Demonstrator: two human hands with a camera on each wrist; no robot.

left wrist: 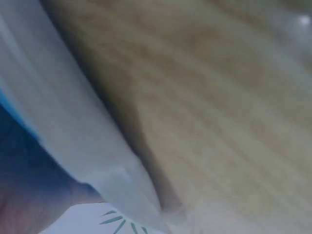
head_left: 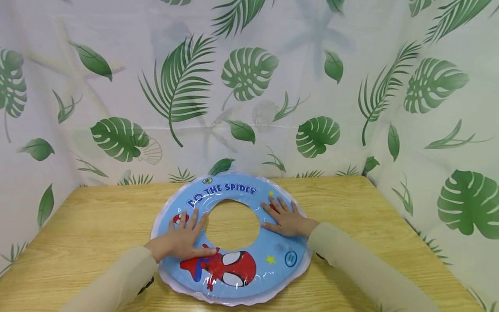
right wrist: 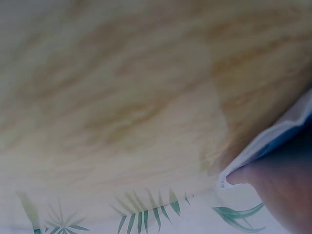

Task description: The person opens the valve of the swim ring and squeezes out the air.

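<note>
A blue inflatable swim ring with a white edge lies flat on the wooden table, printed with a red cartoon figure and the words "DO THE SPIDEY". My left hand rests on its left side, fingers spread, the thumb over the red figure. On the ring's right side lies my right hand, also with fingers spread. In the left wrist view the ring's white edge runs beside part of the hand. The right wrist view shows a bit of the white edge above the blurred right hand.
The wooden table shows through the ring's centre hole and around it. Behind and on both sides hangs a white curtain with green leaf prints, meeting the table's back edge.
</note>
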